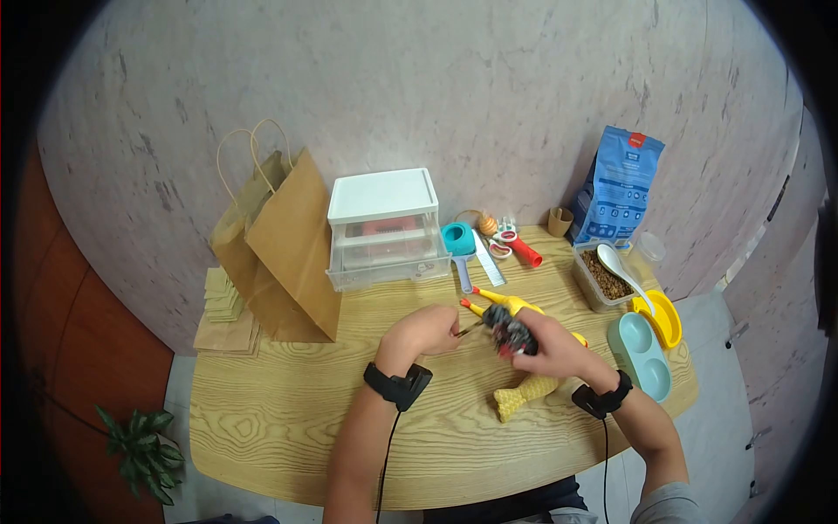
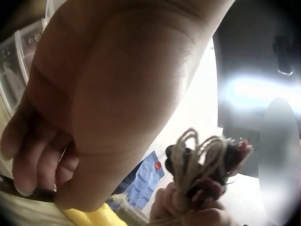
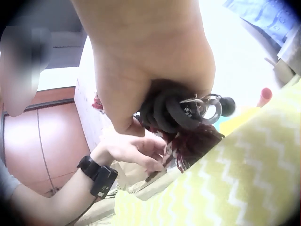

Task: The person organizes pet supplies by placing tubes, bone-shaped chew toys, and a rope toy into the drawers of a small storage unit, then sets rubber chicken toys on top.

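Note:
My right hand [image 1: 554,349] grips a bundle [image 1: 509,332] of black coiled cord and dark red and white strands. In the right wrist view a metal ring [image 3: 214,109] hangs from the black coil [image 3: 171,110], with dark red strands [image 3: 200,143] below. Loops of pale twine [image 2: 188,146] stand up from it in the left wrist view. My left hand [image 1: 423,332] pinches a thin dark strip [image 2: 44,194] between thumb and fingers, close to the bundle's left side. Under the right hand lie a yellow rubber chicken [image 1: 515,304] and a yellow patterned fish-tailed toy [image 1: 524,397].
Behind the hands are scissors [image 1: 499,249], a red tube [image 1: 528,253] and a drawer box [image 1: 384,218]. A paper bag [image 1: 292,253] stands left. On the right are a kibble container [image 1: 598,293], a blue food bag [image 1: 618,188], a double bowl [image 1: 640,356] and a yellow bowl [image 1: 668,323].

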Motion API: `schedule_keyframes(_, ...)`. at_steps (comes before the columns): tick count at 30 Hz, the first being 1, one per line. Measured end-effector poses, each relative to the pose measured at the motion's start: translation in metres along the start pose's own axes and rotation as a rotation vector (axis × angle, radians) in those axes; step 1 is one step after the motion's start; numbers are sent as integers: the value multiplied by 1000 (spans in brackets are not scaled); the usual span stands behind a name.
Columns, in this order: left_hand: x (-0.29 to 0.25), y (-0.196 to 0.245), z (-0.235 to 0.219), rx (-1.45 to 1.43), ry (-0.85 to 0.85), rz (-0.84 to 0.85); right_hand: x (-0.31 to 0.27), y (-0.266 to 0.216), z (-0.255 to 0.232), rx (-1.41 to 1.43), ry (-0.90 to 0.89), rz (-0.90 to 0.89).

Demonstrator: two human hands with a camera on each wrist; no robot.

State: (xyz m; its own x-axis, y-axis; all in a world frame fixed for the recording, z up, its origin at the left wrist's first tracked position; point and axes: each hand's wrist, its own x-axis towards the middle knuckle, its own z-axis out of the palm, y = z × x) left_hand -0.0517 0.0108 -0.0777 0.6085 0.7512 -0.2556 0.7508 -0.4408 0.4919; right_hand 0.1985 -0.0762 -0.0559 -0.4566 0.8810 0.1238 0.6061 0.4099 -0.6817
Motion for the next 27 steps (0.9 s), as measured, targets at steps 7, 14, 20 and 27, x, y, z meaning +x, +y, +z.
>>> schedule_keyframes(7,-11,31,-13,-371,200,363,14,5,8,507,328,342)
schedule_keyframes(14,-9,45,-11,-429,328,446,27,-6,14,664,379,277)
schedule_keyframes(20,-13,42,-14,-266,585,481,53,-9,11,629,335,141)
schedule_keyframes(27,-38,39,-44,-232,979,290,128,-53,-9,389,430,-193)
